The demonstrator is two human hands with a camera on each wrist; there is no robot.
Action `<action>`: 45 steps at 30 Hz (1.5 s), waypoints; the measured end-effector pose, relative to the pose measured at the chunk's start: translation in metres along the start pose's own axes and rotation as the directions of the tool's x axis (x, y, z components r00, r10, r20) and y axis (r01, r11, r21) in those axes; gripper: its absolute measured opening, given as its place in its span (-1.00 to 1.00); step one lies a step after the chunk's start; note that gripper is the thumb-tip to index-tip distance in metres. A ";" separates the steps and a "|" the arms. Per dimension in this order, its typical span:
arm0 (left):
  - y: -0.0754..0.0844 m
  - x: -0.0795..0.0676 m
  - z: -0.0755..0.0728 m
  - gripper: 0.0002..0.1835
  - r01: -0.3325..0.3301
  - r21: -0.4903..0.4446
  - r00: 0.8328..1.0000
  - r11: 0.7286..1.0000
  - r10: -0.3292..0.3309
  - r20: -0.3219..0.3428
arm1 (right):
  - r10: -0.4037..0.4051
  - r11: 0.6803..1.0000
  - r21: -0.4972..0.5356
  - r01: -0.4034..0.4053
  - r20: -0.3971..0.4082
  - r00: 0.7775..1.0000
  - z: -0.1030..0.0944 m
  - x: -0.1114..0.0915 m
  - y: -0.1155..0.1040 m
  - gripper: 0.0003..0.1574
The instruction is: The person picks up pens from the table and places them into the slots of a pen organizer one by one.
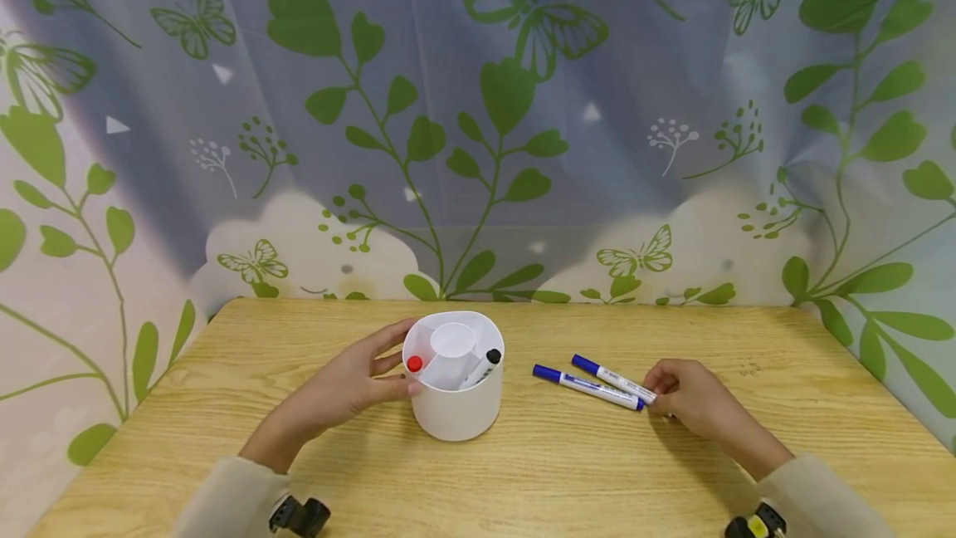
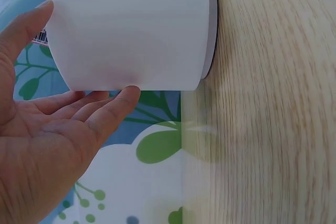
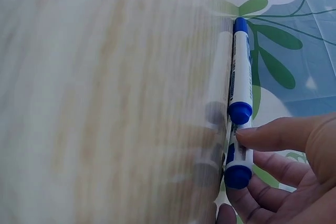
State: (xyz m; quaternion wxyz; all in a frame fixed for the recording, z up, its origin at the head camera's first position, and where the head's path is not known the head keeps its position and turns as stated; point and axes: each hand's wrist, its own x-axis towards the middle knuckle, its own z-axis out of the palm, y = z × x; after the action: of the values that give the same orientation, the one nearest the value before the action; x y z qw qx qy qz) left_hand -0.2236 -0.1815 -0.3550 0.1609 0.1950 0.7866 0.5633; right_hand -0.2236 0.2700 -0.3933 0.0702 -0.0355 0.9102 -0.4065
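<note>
A white pen holder with several compartments stands upright on the table. A red-capped marker and a black-capped marker are inside it. My left hand grips the holder's left side, thumb at the front and fingers behind; the left wrist view shows them against the white wall. To the right, two white markers with blue caps lie side by side. My right hand pinches the farther blue marker near its right end. The nearer blue marker lies against it, close to my fingertips.
The wood-grain table reaches back to a hanging curtain printed with green leaves and butterflies. Dark wrist devices are strapped on the left sleeve and the right sleeve.
</note>
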 end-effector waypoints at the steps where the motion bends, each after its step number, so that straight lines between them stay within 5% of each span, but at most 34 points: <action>1: 0.000 0.000 0.000 0.04 0.001 0.003 1.000 1.000 -0.001 -0.001 | 0.001 1.000 -0.002 -0.001 -0.002 1.000 0.000 0.000 0.000 -0.83; 9: -0.001 0.001 0.000 0.03 -0.014 0.007 1.000 1.000 0.014 0.001 | 0.001 0.999 -0.036 -0.003 -0.048 0.999 -0.004 0.000 0.000 -0.85; 31: -0.001 0.002 0.002 0.05 -0.011 -0.008 1.000 1.000 0.011 0.002 | 0.043 0.992 0.124 -0.024 -0.156 0.987 -0.005 -0.009 -0.007 -0.85; 45: -0.001 0.002 0.002 0.05 -0.014 -0.005 1.000 1.000 0.014 0.002 | 0.043 0.994 0.110 -0.024 -0.172 0.984 -0.007 -0.010 -0.011 -0.80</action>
State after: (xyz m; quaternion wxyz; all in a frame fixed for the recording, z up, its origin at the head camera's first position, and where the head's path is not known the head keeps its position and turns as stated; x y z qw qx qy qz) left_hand -0.2244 -0.1791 -0.3571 0.1582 0.2009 0.7837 0.5660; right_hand -0.2148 0.2688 -0.3798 -0.0008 0.0192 0.8902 -0.4552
